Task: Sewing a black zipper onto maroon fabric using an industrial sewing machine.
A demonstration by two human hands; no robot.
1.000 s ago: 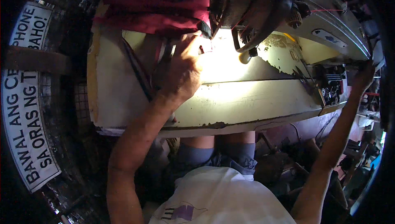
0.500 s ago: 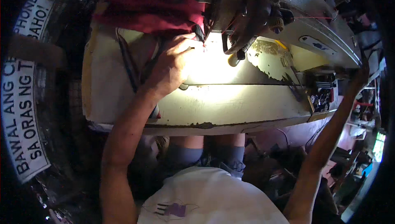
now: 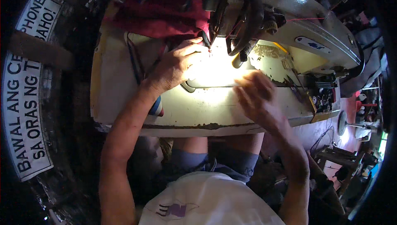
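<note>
A sewing machine [image 3: 326, 30] stands on a pale worn table, its presser foot and needle area under a bright lamp. Dark red fabric [image 3: 165, 18] with a black edge lies to the left of the needle. My left hand [image 3: 178, 65] is closed on the edge of this fabric, fingertips close beside the needle. A bit of red thread [image 3: 210, 53] shows at the fabric's edge. My right hand [image 3: 257, 94] hovers over the lit table, right of the needle area. It is blurred, but its fingers look loosely apart with nothing visible in them.
Scissors [image 3: 294, 87] lie on the table below the machine arm. A tray of small dark parts [image 3: 324, 96] sits at its right end. A striped strip [image 3: 157, 107] hangs by my left forearm. A white sign [image 3: 29, 121] stands far left.
My right hand has come from the machine's far right end to over the table near the needle. My left hand stays on the fabric. The whole view has shifted slightly.
</note>
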